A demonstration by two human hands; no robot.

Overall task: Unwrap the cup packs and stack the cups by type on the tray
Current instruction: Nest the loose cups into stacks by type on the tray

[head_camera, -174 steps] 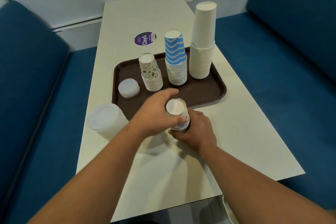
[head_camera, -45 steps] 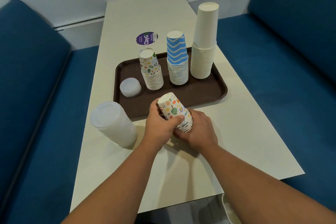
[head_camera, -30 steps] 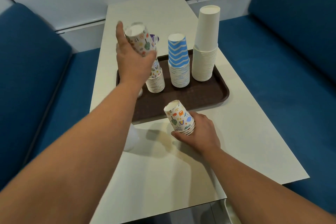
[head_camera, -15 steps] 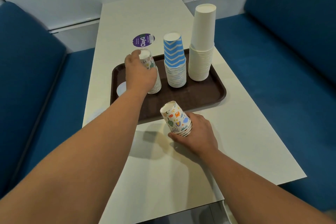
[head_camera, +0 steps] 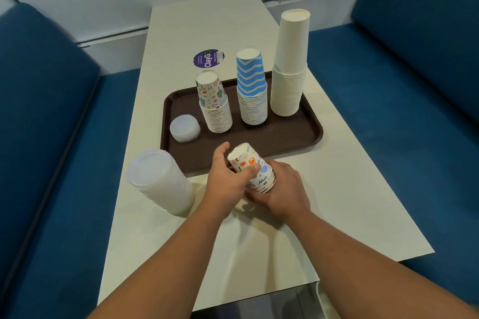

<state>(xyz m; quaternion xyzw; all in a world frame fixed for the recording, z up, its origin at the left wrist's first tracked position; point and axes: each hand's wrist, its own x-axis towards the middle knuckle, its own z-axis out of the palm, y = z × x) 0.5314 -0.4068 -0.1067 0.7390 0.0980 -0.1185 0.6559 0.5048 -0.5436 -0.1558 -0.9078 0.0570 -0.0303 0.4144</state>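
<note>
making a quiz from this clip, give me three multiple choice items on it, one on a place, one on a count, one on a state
1. Where does the small stack of printed cups in the hands stand?
A. on the tray
B. on the table, in front of the tray
C. on the seat

2. How many cup stacks stand on the tray?
A. two
B. three
C. five

3. What is the left hand doing?
A. gripping the top printed cup
B. lying flat on the table
C. holding a lid

Answers:
1 B, its base sits on the table, short of the tray's near rim.
2 B, printed, blue zigzag and plain white.
3 A, thumb and fingers curl round that cup while the right hand holds the stack's base.
</note>
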